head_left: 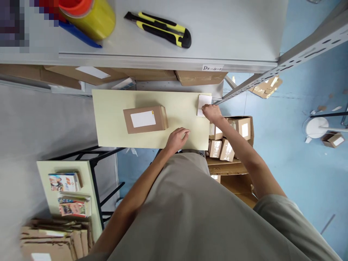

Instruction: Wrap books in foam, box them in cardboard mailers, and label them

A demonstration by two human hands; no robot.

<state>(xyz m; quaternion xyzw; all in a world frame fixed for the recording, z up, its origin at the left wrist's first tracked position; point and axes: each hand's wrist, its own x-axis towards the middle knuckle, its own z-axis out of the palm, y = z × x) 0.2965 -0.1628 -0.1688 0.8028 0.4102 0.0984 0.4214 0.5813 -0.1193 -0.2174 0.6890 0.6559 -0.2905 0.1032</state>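
A pale yellow tabletop [114, 119] spans the middle of the view. On it lies a closed brown cardboard box [127, 121] with a white label [143, 119] on its top. My right hand [212, 113] is at the table's right end, fingers bent and closed at the lower edge of a small stack of white paper slips [203, 101]; its fingertips are partly hidden. Close to the front edge, right of the box and apart from it, my left hand [177, 140] hovers with loosely bent fingers, thumb apart, holding nothing.
A grey shelf [231, 29] above carries a yellow-black utility knife [160, 29] and a yellow tape roll [104, 18]. A large carton of boxes [227, 150] stands at right. Lower left are a side table [45, 170] with booklets [65, 182] and flattened cardboard [49, 248].
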